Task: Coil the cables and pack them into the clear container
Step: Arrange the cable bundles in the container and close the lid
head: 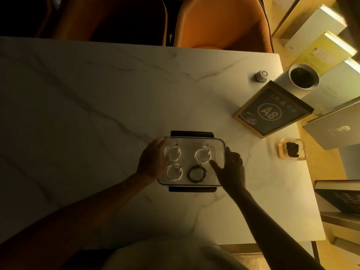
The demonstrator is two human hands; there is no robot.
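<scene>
A clear rectangular container (pixel 219 145) with black latches at its far and near sides stands on the marble table. Inside lie three white coiled cables, one at far left (pixel 172 152), one at far right (pixel 202 155) and one at near left (pixel 174 172), plus a black coiled cable (pixel 197 173) at near right. A clear lid seems to cover them. My left hand (pixel 153 160) rests flat on the container's left end. My right hand (pixel 231 170) lies on the right end, with straight fingers touching the top.
On the table's right side stand a framed "A8" sign (pixel 272 110), a small white round device (pixel 262 75), a white cylinder (pixel 303 78) and a glass ashtray (pixel 292 150). Books lie off the right edge. An orange chair (pixel 222 24) stands beyond the far edge.
</scene>
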